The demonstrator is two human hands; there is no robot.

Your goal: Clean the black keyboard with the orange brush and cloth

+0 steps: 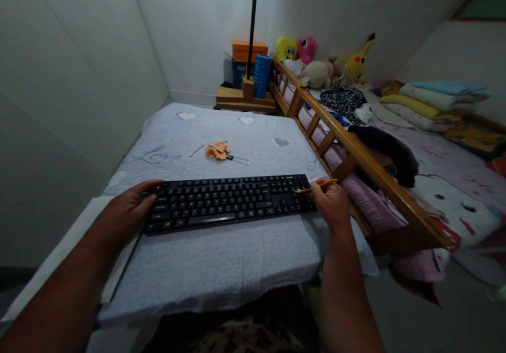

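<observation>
A black keyboard (221, 200) lies across the cloth-covered table in front of me. My left hand (136, 203) grips its left end, thumb on top near the edge. In my right hand (330, 200) is a thin orange toothbrush (324, 183), pinched between thumb and fingers. Its pale bristled end touches or hovers just over the number keys at the keyboard's right side; I cannot tell which. Beyond the keyboard lie a crumpled orange cloth (216, 151), a wire keycap puller (239, 159) with a black handle, and a thin swab-like stick (196, 150).
A wooden bed rail (336, 131) runs along the table's right side, with a bed of plush toys (316, 74) and folded bedding (438, 103) behind it. At the back stand a black pole (253, 26), an orange box (250, 51) and a blue foam roller (262, 76).
</observation>
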